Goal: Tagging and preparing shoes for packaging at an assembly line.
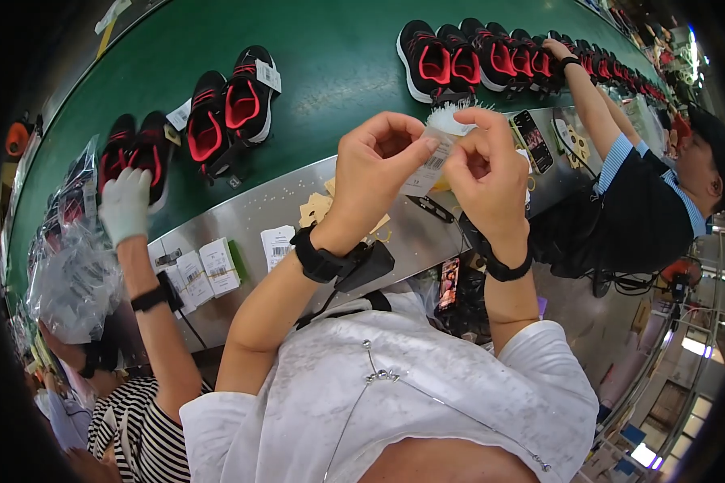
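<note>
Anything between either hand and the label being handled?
Nothing visible. The left hand pinches the label between thumb and finger; the right hand is at its right edge, contact unclear. The white bristly bundle shows beyond the label, not between it and either hand.

Fairly even, bright light falls on my left hand (383,169) and right hand (491,177), with only soft shading between the fingers. The steel bench strip (403,235) gives back a dull sheen, and the clear plastic bag (74,282) at left catches white glints. Near right, light patches (644,455) burn out with purplish fringes. The fisheye curves straight edges and its rim sinks to black; far right, the farthest shoes (640,84) shrink and soften.
</note>
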`<state>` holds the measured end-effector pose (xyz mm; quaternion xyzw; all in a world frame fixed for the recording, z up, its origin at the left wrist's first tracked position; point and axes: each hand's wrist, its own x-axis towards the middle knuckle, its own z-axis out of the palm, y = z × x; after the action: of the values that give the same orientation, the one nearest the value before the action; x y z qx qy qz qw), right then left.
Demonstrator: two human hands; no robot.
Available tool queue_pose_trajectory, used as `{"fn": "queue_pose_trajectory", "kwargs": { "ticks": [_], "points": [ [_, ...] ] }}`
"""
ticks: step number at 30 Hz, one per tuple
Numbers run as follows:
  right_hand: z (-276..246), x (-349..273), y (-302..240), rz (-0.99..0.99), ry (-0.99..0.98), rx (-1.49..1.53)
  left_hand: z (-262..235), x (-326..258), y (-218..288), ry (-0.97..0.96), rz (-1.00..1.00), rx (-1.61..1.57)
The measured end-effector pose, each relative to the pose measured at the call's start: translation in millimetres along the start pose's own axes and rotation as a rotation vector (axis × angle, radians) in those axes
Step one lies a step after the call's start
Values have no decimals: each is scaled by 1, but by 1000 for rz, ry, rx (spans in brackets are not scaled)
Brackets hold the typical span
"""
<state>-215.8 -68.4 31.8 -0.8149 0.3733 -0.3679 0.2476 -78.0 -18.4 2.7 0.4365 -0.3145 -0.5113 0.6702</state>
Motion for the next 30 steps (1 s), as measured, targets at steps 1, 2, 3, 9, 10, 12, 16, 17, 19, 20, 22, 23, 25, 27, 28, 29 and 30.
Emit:
{"fn": "queue_pose_trajectory", "kwargs": {
  "ticks": [1, 2, 3, 9, 10, 12, 16, 17, 19, 20, 22, 23, 25, 27, 28, 29, 30],
  "points": [
    [-1, 1, 1, 0, 0, 0, 3, -1, 1, 3, 1, 24],
    [-2, 1, 2, 9, -13, 23, 5, -1, 1, 7, 2, 47],
    [-3, 2, 2, 19, -23, 43, 5, 1, 0, 3, 2, 46],
    [-30, 13, 7, 394, -359, 540, -3, 14, 5, -248, 1254, 1057],
    [-31, 13, 10, 395, -353, 536, -1, 15, 8, -251, 1257, 1051],
    [-31, 18, 17, 272, -378, 393, 3, 18, 10, -274, 1343, 1113],
    [-26, 41, 24, -254, -65, -146, 1, 33, 5, -273, 1273, 1124],
    [-24, 47, 24, -154, -110, 63, 2, 37, 4, -262, 1214, 1079],
    [-23, 70, 38, -41, -129, 349, 4, 41, 4, -258, 1153, 1030],
    [-29, 85, 43, 3, -106, 504, 5, 43, 5, -234, 1087, 1020],
    [-45, 118, 73, 205, -60, 685, 0, 51, 3, -200, 1016, 1020],
    [-68, 137, 104, 282, -197, 731, -7, 49, 3, -186, 997, 1021],
    [-81, 164, 153, 320, -268, 683, -21, 53, -6, -184, 951, 1025],
    [-100, 181, 185, 400, -337, 574, -34, 59, -15, -127, 877, 1044],
    [-95, 186, 215, 395, -337, 323, -41, 60, -18, -122, 869, 1047],
    [-91, 189, 250, 387, -331, 70, -47, 61, -23, -113, 821, 1057],
    [-103, 193, 297, 459, -494, -11, -51, 62, -27, -111, 780, 1056]
  ]
}}
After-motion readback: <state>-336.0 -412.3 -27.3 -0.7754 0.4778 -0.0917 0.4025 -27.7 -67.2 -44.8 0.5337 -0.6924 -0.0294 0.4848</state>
